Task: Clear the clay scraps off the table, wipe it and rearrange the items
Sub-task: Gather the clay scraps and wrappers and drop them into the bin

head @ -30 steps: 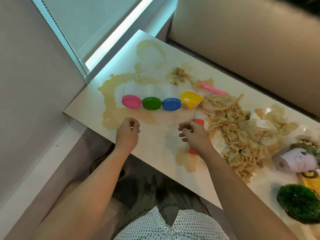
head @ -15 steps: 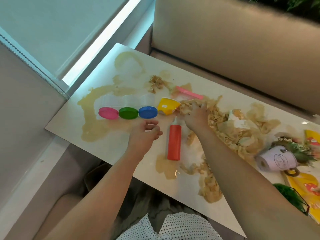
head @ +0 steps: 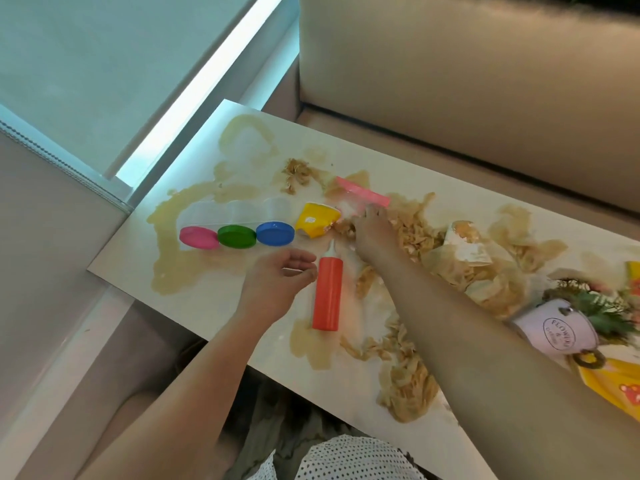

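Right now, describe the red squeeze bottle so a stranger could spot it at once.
On the long pale table, look near the front edge, right beside the person's left hand. The orange-red plastic squeeze bottle lies flat there, white nozzle pointing away; unlike the round colour-lidded tubs and beige clay scraps, it is long and slim.

You've room over bare table point(head: 214, 306) at front-L edge. Red bottle point(head: 327, 292) lies across the mid; clay scraps point(head: 485, 268) fill the R side & lidded tubs point(head: 239, 233) block back-L.

Three lidded tubs point(head: 237, 236), one yellow cup point(head: 317, 220), one red bottle point(head: 327, 296), one flowerpot point(head: 550, 332), perhaps one scraper point(head: 362, 192).
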`<state>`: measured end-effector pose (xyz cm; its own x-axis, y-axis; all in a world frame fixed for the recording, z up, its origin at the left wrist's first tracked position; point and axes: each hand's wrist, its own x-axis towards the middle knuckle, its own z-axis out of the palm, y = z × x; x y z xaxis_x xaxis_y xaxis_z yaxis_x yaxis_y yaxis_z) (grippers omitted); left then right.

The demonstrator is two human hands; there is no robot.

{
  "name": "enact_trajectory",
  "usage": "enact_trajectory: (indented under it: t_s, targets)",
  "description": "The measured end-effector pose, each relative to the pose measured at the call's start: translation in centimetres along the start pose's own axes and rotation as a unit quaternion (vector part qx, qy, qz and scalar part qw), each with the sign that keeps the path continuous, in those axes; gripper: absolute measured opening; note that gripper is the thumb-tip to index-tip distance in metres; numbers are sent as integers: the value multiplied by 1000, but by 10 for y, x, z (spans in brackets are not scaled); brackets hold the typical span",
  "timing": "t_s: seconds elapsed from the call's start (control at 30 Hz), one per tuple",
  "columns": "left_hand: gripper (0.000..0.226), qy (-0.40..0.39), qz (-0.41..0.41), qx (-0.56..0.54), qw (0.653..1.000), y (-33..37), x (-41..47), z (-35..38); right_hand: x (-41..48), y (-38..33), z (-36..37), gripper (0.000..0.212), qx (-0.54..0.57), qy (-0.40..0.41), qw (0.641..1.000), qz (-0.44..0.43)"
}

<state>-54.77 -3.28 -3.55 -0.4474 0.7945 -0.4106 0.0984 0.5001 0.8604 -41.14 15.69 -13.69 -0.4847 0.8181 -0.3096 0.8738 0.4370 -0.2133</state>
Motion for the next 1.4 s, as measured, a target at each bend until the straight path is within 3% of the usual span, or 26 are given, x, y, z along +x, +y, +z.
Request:
enact_trajectory:
  t_s: [0.17,0.3,0.4,0.57,0.7,0.83,1.0,1.1,1.27,1.4]
  targets:
    - [21,2,28,56,998,11,-2,12,-7,22,-5,29,151,91,984,12]
    - [22,7,68,72,995,28,-1,18,-38,26,-44,24,316,122,940,42]
    - [22,0,106,33,994,51,-1,26,-63,21,-63,11,466,75,879,69]
    - [21,-30,120,-91,988,83,2,47,-94,7,-62,15,668,-27,739,79]
    - [15,0,141,66,988,65,7,56,-112,1,-68,16,751,-40,656,71]
    - [16,26,236,177,955,48,-1,63,-123,3,-71,17,760,-19,642,94]
    - [26,7,254,164,953,47,-16,70,-125,7,-73,9,778,-13,618,113]
    - [37,17,206,136,969,47,-17,69,-125,2,-77,7,759,-12,643,103]
    - [31,81,153,65,983,48,-17,64,-122,-11,-87,21,745,-50,660,77]
    - [24,161,134,45,977,47,-10,48,-115,-23,-93,26,680,-78,729,8]
